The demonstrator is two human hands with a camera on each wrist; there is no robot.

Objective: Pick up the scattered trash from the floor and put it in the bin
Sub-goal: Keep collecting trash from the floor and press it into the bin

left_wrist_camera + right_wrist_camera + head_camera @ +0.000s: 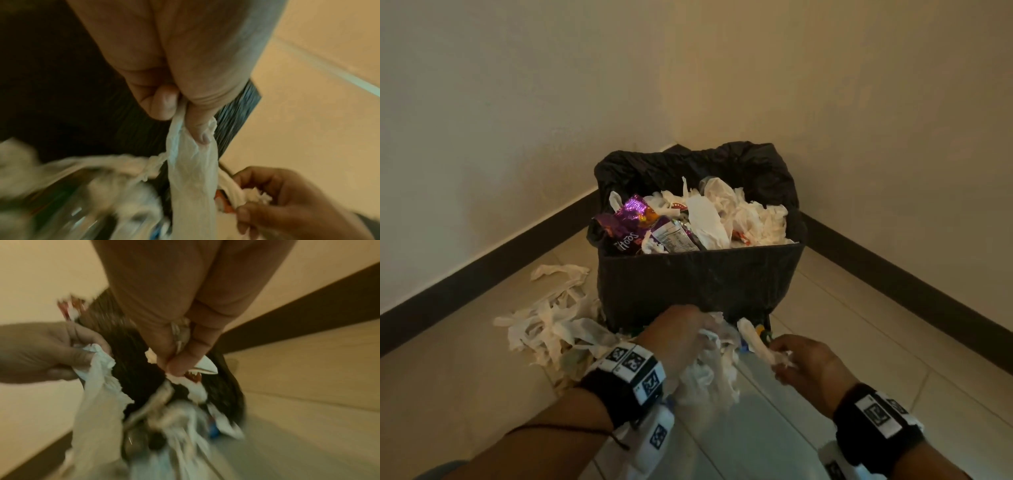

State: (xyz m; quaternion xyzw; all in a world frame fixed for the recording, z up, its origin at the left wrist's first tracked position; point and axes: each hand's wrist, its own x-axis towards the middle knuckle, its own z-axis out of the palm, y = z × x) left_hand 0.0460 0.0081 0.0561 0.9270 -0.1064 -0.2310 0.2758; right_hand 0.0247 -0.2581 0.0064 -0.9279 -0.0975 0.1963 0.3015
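The bin [700, 274], lined with a black bag and already heaped to the rim with tissue and snack wrappers, stands in the corner at twelve o'clock from the person, so anything lifted has only a short way to go. The left hand [681, 337] is low in front of the bin's near wall, at about eleven o'clock from the wrists, its thumb and fingers pinched tight on a long strip of white tissue [193, 170] that hangs down from the grip; pinching the top end seems meant to draw the whole strip up at once. The right hand [804, 363], at one o'clock, has its fingertips closed on a smaller twisted scrap of tissue [756, 339], near some coloured wrappers at the bin's foot. A loose heap of tissue [548, 325] is on the floor at ten o'clock, just beside the bin's left corner, so much of the job appears to remain.
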